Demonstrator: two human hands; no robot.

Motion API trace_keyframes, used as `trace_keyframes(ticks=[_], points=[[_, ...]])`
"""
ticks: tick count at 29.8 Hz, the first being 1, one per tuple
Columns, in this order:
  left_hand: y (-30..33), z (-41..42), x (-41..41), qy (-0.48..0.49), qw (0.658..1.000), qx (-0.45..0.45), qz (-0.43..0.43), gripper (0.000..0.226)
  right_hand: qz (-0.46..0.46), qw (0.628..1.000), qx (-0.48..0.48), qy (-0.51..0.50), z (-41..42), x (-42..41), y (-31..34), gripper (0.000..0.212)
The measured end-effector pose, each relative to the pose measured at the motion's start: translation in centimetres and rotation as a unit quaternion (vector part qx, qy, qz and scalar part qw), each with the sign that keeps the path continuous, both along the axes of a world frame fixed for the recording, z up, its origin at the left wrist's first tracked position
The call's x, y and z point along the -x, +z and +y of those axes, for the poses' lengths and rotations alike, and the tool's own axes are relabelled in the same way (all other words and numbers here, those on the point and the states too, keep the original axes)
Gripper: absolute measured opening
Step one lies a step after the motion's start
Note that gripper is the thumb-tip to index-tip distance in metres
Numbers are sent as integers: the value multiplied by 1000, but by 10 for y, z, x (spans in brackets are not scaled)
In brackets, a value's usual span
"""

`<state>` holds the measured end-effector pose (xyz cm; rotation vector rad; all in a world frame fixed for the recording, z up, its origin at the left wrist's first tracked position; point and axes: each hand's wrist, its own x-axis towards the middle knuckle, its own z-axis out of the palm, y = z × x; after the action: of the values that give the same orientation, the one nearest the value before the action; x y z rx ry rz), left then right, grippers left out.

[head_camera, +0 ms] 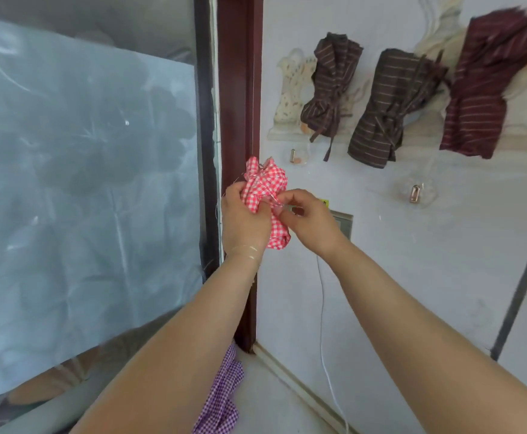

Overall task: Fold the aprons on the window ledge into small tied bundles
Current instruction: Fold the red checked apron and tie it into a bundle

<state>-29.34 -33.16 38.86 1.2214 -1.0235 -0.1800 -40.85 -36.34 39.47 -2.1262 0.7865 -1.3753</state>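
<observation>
A white wall (381,245) fills the right of the frame, with three striped tied bundles (378,108) hanging at upper right. At centre, the left hand (243,214) grips a red checked apron bundle (263,189) while the right hand (306,217) pinches its tie. A purple checked apron (221,399) lies at the bottom centre

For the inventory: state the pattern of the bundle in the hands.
Red-and-white check bundle, head view.
</observation>
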Motion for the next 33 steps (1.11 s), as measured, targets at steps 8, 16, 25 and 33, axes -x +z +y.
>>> trace_keyframes(ticks=[8, 16, 25, 33], points=[[56, -53, 2, -5, 989, -29, -144, 65, -114, 993, -3, -32, -70, -7, 57, 15], [67, -110, -7, 88, 962, 52, -253, 65, -24, 988, 86, -127, -133, -16, 84, 12], [49, -174, -3, 134, 943, 49, -301, 62, 66, 946, 113, -296, -175, -23, 79, 18], [25, -197, 0, 90, 968, 58, -226, 66, 94, 951, 56, -289, -180, -25, 72, 23]])
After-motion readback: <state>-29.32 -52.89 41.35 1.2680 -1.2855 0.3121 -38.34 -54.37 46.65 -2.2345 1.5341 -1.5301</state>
